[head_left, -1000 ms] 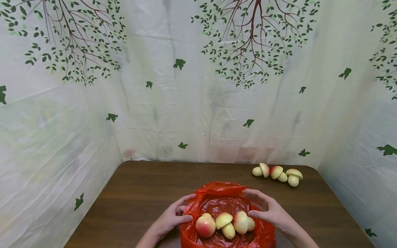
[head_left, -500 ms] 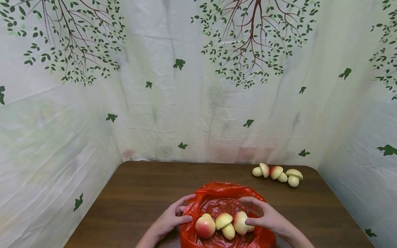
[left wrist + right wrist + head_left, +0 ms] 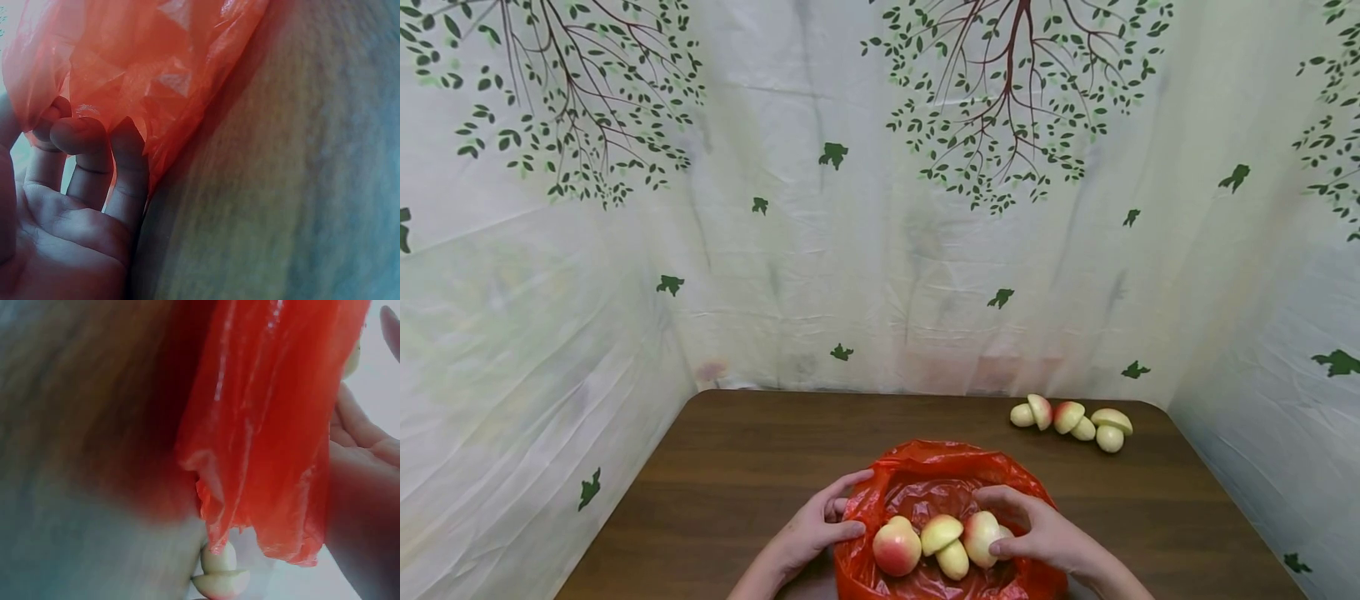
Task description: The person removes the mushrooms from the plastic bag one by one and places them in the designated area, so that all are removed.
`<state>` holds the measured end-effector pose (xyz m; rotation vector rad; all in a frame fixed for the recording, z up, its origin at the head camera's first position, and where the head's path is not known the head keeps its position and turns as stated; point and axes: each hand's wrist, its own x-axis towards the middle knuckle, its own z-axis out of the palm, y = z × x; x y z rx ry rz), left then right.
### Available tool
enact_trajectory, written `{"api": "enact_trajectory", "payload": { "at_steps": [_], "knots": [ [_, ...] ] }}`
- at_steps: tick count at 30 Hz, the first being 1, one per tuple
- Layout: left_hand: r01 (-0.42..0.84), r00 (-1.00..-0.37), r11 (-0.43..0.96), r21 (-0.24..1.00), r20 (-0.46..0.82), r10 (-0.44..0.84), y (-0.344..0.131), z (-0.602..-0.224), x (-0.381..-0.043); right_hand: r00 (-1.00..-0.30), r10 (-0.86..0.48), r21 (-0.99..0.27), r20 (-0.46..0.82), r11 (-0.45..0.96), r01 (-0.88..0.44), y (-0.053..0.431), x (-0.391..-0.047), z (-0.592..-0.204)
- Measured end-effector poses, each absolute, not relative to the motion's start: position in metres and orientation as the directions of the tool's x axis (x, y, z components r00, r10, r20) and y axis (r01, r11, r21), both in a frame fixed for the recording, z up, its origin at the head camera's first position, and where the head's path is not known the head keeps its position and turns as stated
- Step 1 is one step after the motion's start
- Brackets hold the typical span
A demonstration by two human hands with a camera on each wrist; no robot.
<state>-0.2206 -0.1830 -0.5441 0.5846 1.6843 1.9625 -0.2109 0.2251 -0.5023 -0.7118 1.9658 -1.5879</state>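
A red plastic bag [image 3: 947, 458] stands on the table with its mouth spread wide. Three toy mushrooms, pale yellow with some red-blushed caps, lie in a row in its mouth: the left one [image 3: 897, 548], the middle one [image 3: 942, 533] and the right one [image 3: 979, 537]. My left hand [image 3: 812, 525] grips the bag's left side, its bent fingers against the plastic in the left wrist view. My right hand [image 3: 1037, 533] reaches around the right mushroom, thumb overlapping its stem and forefinger above its cap, with a gap there. Red plastic [image 3: 269, 425] hides part of this hand in its wrist view.
Three more toy mushrooms lie at the table's back right: one on its side [image 3: 1032, 412], one tipped over [image 3: 1072, 420] and one stem toward me [image 3: 1110, 428]. The brown wooden table [image 3: 760, 450] is bounded by leaf-print curtains [image 3: 880, 275].
My right hand has left the bag's right rim and moved left and down, in over the right mushroom. My left hand and the mushrooms look unmoved.
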Motion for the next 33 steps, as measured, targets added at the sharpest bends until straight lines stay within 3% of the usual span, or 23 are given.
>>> {"api": "enact_trajectory", "payload": {
  "at_steps": [9, 18, 33],
  "knots": [
    [-0.089, -0.789, -0.120, 0.989, 0.004, 0.614, -0.1829, -0.5429, -0.2205, -0.701, -0.713, -0.981, -0.012, 0.144, -0.129, 0.2257, -0.2144, -0.5108],
    [-0.093, -0.790, -0.115, 0.989, -0.003, 0.613, -0.1830, -0.5427, -0.2197, -0.725, -0.688, -0.963, -0.034, 0.218, -0.161, 0.2261, -0.2118, -0.5100],
    [-0.092, -0.784, -0.123, 0.988, 0.005, 0.621, -0.1834, -0.5433, -0.2201, -0.738, -0.674, -0.964, -0.049, 0.224, -0.140, 0.2238, -0.2118, -0.5084]
  ]
}}
